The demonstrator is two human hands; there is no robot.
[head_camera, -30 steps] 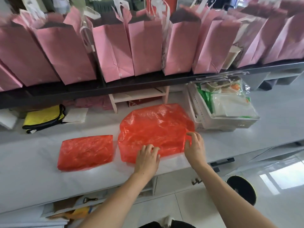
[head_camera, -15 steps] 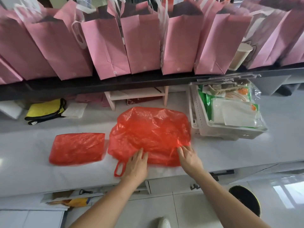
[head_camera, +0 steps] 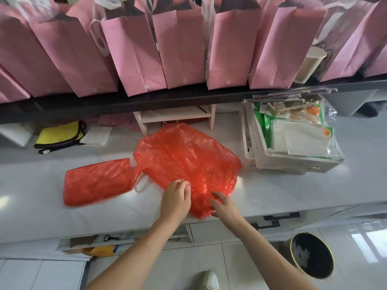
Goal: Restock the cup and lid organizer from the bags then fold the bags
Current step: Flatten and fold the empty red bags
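Note:
A large red plastic bag (head_camera: pixel 184 158) lies spread and rumpled on the white counter (head_camera: pixel 293 189), with its near corner hanging at the counter's front edge. My left hand (head_camera: pixel 177 197) lies on the bag's near edge with its fingers curled into the plastic. My right hand (head_camera: pixel 223 203) pinches the bag's near corner just to the right. A second red bag (head_camera: pixel 97 182) lies folded flat to the left, touching the big bag's handle loop (head_camera: pixel 139 182).
Several pink paper bags (head_camera: pixel 182 49) stand on the dark shelf (head_camera: pixel 188 99) above. A white basket (head_camera: pixel 278 158) of packets sits at the right, a small wooden rack (head_camera: pixel 176 118) behind the bag, a yellow-black pouch (head_camera: pixel 60 136) at the left. A black bin (head_camera: pixel 312 256) stands on the floor.
The big bag has turned and been drawn toward the front edge, its handle loop now beside the folded bag. Both hands moved closer together at its near corner.

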